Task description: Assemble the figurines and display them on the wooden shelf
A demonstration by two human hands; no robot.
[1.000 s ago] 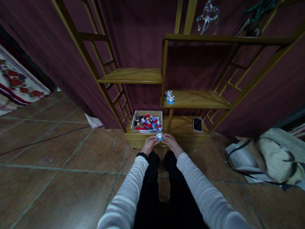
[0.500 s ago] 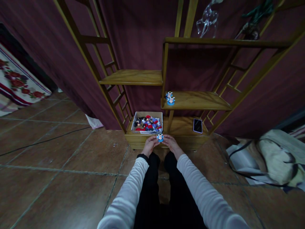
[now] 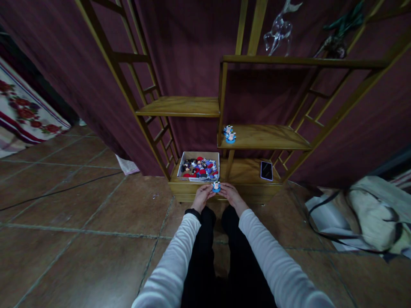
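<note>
Between my two hands is a small figurine (image 3: 216,186) with a round blue base and a white and pale pink body. My left hand (image 3: 202,197) grips it from the left, and my right hand (image 3: 231,194) grips it from the right, fingertips closed on its sides. Just beyond them, a shallow cardboard box (image 3: 192,155) holds several loose figurines in red, black, purple and white. Two similar blue-based figurines (image 3: 230,137) stand close together at the left end of the middle right shelf (image 3: 266,137).
A phone (image 3: 266,170) lies on the lowest shelf, right of the box. Above stand a clear glass deer (image 3: 280,30) and a dark green ornament (image 3: 337,40). An upper left shelf (image 3: 180,105) overhangs the box. A pale bag (image 3: 372,214) lies on the floor at right; a cable (image 3: 64,189) crosses the tiles.
My view has tilted up slightly, so the shelves sit a little lower in the picture. Both hands keep hold of the figurine in nearly the same place.
</note>
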